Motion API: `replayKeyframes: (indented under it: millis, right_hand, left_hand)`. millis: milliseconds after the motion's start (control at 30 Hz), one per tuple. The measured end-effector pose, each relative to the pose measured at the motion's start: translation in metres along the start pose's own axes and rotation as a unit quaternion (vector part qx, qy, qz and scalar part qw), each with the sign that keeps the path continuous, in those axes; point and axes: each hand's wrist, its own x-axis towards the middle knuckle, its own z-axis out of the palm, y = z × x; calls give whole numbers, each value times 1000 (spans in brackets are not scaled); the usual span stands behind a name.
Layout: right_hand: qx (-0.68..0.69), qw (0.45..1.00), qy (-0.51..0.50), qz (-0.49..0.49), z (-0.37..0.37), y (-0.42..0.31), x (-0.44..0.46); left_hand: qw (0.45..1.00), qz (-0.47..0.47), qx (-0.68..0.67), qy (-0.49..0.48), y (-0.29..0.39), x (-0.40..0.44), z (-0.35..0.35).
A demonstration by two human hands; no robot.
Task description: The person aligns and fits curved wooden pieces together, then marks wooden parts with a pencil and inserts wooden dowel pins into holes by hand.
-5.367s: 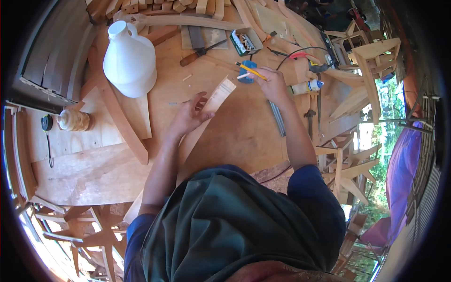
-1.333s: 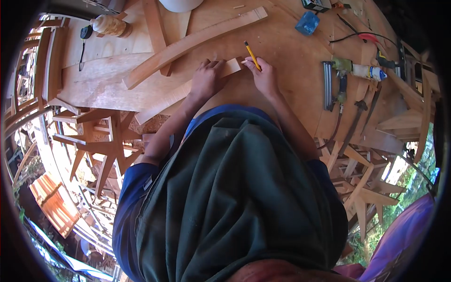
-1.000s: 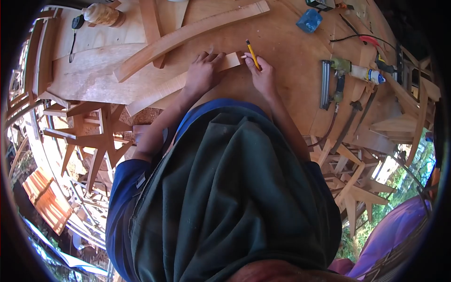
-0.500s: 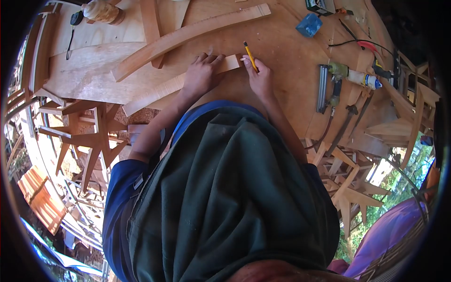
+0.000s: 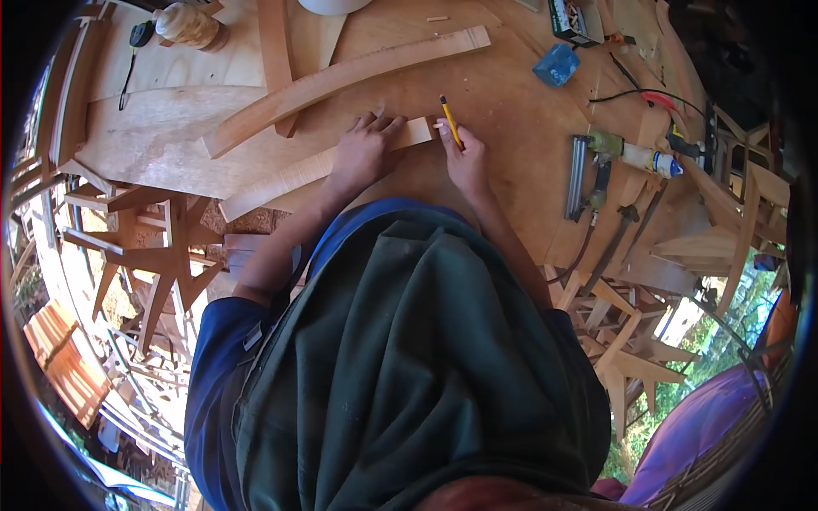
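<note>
Board [image 5: 281,185] under left hand [image 5: 365,155], grip unclear; right hand [image 5: 469,163] pinches pencil [image 5: 451,123] and peg [image 5: 439,126] by board's end; plank [image 5: 341,78] beyond board, nailer [image 5: 606,146] rightward.

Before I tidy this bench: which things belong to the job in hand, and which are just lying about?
Seemingly in the job:
- wooden bar under the left hand
- yellow pencil and small wooden dowel in the right hand

Apparently lying about:
- nail gun
- tape measure
- plastic bottle

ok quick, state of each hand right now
Left hand: laid over the nearer wood piece; whether gripping cannot be told.
Right hand: closed, holding a yellow pencil and a small pale peg.
</note>
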Motion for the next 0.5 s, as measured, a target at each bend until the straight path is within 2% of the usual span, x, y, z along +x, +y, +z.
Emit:
replayKeyframes:
  millis: [200, 233, 267, 300, 333, 400, 467, 500]
  right_hand:
    - [-1, 1000, -3, 1, 3, 7, -1]
    - [75, 997, 5, -22, 16, 40, -2]
    - [63, 998, -9, -7, 10, 25, -4]
    - [72, 997, 21, -36, 26, 56, -2]
    - [29, 999, -28, 31, 15, 41, -1]
    - [29, 999, -36, 14, 6, 28, 1]
    - [36, 999, 2, 1, -6, 5, -2]
    - [49, 998, 33, -14, -5, 10, -1]
  left_hand:
    - [999, -20, 14, -48, 1, 0, -2]
    - [1000, 2, -7, -11, -2, -3, 1]
    - [1000, -20, -11, -20, -3, -3, 12]
    - [1000, -9, -15, -7, 5, 1, -3]
    - [999, 3, -25, -28, 0, 0, 1]
    - [996, -28, -26, -85, -4, 2, 3]
    - [992, -71, -6, -102, -7, 1, 12]
    - [999, -13, 13, -29, -8, -5, 11]
